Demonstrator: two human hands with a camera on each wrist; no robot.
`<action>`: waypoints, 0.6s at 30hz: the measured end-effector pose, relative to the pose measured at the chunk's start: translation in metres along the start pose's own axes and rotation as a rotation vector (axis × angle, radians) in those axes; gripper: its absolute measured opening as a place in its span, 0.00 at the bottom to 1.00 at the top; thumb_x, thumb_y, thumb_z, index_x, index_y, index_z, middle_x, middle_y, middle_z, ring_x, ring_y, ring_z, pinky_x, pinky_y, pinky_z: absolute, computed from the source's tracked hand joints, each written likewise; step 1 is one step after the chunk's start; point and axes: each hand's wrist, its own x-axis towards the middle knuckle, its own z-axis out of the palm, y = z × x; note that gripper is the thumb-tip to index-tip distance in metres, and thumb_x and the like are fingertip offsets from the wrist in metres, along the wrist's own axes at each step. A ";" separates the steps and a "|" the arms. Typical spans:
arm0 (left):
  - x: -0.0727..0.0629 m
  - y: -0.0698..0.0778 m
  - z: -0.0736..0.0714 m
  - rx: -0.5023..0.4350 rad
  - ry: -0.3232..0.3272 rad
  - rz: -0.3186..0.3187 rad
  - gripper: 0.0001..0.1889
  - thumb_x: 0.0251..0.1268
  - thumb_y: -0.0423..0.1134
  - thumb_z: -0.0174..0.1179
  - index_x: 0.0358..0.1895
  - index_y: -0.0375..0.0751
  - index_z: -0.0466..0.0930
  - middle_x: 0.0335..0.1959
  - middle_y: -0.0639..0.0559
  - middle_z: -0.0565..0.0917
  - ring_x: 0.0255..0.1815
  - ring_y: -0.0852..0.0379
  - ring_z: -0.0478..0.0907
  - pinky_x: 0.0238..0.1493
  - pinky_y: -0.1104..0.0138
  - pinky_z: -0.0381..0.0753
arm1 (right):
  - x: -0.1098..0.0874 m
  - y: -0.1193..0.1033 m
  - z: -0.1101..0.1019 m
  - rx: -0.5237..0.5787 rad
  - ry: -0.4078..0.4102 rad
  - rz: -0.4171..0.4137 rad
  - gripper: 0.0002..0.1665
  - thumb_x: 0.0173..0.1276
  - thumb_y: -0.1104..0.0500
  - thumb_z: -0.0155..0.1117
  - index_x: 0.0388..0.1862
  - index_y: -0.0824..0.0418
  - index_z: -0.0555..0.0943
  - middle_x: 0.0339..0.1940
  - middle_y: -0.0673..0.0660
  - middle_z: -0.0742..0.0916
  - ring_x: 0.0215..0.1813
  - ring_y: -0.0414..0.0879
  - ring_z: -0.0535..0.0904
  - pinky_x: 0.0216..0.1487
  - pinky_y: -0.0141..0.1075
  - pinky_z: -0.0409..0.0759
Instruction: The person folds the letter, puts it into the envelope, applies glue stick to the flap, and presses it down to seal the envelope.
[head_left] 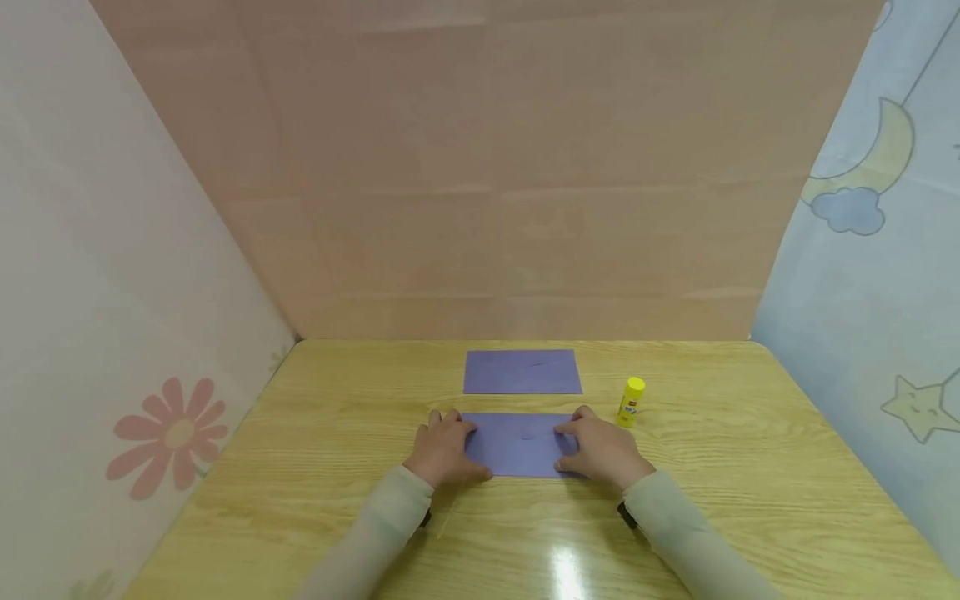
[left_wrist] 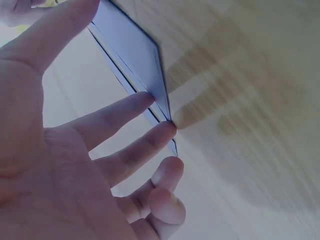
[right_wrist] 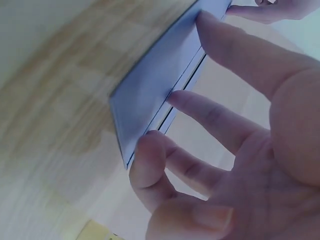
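A purple sheet of paper [head_left: 517,454] lies lengthwise on the table between the two hands, with a small crease-like mark near its middle. At its left end is my left hand [head_left: 447,450], thumb at the near edge and fingertips toward the far edge. My right hand [head_left: 603,450] holds the opposite end in the same way, its thumb and fingers spread across the sheet's width. In the left wrist view, fingertips meet the paper [left_wrist: 132,47] along its edge. The right wrist view shows the thumb on the paper [right_wrist: 155,75] and bent outer fingers beside its corner.
Beyond the hands, a second purple sheet [head_left: 521,372] with a thin mark lies flat on the wooden table [head_left: 337,400]. A yellow glue stick [head_left: 631,402] stands upright just past the right hand. Tan paper [head_left: 480,208] backs the table, with patterned panels at either side.
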 end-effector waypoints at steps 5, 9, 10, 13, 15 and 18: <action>0.011 -0.005 0.000 -0.041 0.008 0.007 0.39 0.40 0.56 0.81 0.57 0.36 0.83 0.55 0.43 0.78 0.55 0.40 0.68 0.54 0.43 0.72 | 0.008 0.000 0.001 0.001 0.013 -0.001 0.35 0.55 0.48 0.80 0.62 0.56 0.82 0.60 0.60 0.79 0.41 0.51 0.81 0.28 0.40 0.77; 0.017 -0.008 -0.001 -0.062 0.002 0.011 0.38 0.40 0.54 0.81 0.55 0.36 0.84 0.57 0.43 0.79 0.54 0.40 0.69 0.53 0.44 0.73 | 0.014 0.002 0.003 -0.003 0.012 0.020 0.37 0.54 0.47 0.80 0.61 0.59 0.82 0.61 0.61 0.79 0.46 0.54 0.82 0.35 0.44 0.81; 0.017 -0.008 -0.002 -0.068 -0.001 0.010 0.38 0.39 0.54 0.82 0.55 0.35 0.83 0.57 0.43 0.79 0.54 0.41 0.69 0.53 0.44 0.73 | 0.015 0.003 0.003 -0.006 0.010 0.024 0.37 0.54 0.46 0.80 0.61 0.60 0.82 0.61 0.61 0.78 0.47 0.55 0.82 0.37 0.45 0.82; 0.019 -0.010 -0.001 -0.074 -0.003 0.005 0.40 0.39 0.55 0.81 0.57 0.35 0.82 0.57 0.43 0.80 0.52 0.42 0.70 0.53 0.45 0.74 | 0.018 0.004 0.003 0.000 0.003 0.034 0.38 0.54 0.46 0.80 0.61 0.61 0.81 0.61 0.60 0.78 0.50 0.55 0.82 0.41 0.48 0.82; 0.019 -0.012 0.000 -0.084 -0.002 0.006 0.42 0.39 0.55 0.82 0.59 0.34 0.79 0.58 0.43 0.80 0.52 0.43 0.70 0.53 0.47 0.75 | 0.019 0.005 0.003 0.007 0.008 0.021 0.39 0.53 0.47 0.81 0.61 0.62 0.81 0.60 0.60 0.79 0.50 0.55 0.82 0.43 0.49 0.83; 0.019 -0.016 0.001 -0.098 -0.001 0.019 0.46 0.41 0.54 0.81 0.64 0.34 0.74 0.61 0.42 0.79 0.53 0.43 0.70 0.55 0.50 0.75 | 0.020 0.007 0.000 0.049 0.033 -0.012 0.39 0.51 0.49 0.82 0.60 0.64 0.81 0.58 0.62 0.80 0.53 0.57 0.81 0.50 0.52 0.81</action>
